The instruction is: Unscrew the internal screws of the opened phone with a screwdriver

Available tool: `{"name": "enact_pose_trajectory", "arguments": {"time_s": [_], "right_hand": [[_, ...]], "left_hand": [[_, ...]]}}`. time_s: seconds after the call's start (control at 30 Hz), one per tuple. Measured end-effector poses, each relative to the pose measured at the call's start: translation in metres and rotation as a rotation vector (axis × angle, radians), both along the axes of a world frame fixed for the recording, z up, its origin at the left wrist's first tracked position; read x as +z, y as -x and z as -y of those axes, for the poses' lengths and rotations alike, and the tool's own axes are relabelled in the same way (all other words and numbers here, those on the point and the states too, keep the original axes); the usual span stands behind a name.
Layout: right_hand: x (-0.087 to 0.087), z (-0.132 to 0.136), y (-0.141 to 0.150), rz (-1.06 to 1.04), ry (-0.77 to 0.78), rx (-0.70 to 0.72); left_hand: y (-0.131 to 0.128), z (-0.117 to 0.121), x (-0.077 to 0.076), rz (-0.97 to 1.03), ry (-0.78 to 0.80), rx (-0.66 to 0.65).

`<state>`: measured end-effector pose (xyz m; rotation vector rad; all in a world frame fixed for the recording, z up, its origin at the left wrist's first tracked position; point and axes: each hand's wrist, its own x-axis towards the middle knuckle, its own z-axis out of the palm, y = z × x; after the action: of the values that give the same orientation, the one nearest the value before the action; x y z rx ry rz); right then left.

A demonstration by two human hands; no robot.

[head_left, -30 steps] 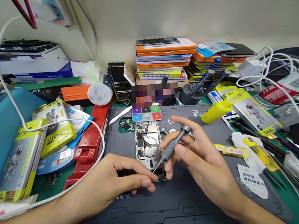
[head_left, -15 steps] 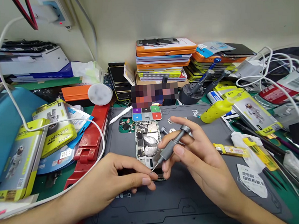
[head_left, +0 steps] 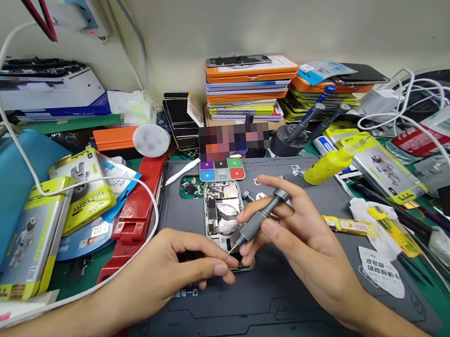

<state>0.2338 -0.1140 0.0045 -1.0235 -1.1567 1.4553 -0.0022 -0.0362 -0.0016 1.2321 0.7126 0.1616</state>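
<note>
A grey precision screwdriver (head_left: 253, 226) slants down to the left, gripped in the fingers of my right hand (head_left: 304, 235). Its thin tip ends between the thumb and index finger of my left hand (head_left: 193, 264), which are pinched together. Anything small within that pinch is hidden from me. Below both hands lies an opened phone (head_left: 223, 194), its board and silver inner parts bare; my fingers cover part of its lower end. Small loose parts lie on the mat just right of the phone, partly behind my right hand.
Beneath is a grey work mat (head_left: 236, 313). A red clamp-like tool (head_left: 133, 217) and battery boxes (head_left: 82, 187) stand left. Behind the phone is a coloured tray (head_left: 221, 173). A yellow bottle (head_left: 322, 167) and screwdriver stand (head_left: 287, 142) are right; a white cable (head_left: 153, 205) arcs over my left forearm.
The screwdriver tip has shifted very slightly left and up between my left fingertips. Both hands otherwise keep their grip, and the view has moved a little.
</note>
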Motion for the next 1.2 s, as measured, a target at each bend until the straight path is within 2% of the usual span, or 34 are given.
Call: {"name": "enact_pose_trajectory", "arguments": {"time_s": [1.2], "right_hand": [[0.0, -0.0076, -0.0004, 0.005, -0.003, -0.046]], "left_hand": [[-0.0026, -0.0037, 0.0043, 0.075, 0.079, 0.092]]}}
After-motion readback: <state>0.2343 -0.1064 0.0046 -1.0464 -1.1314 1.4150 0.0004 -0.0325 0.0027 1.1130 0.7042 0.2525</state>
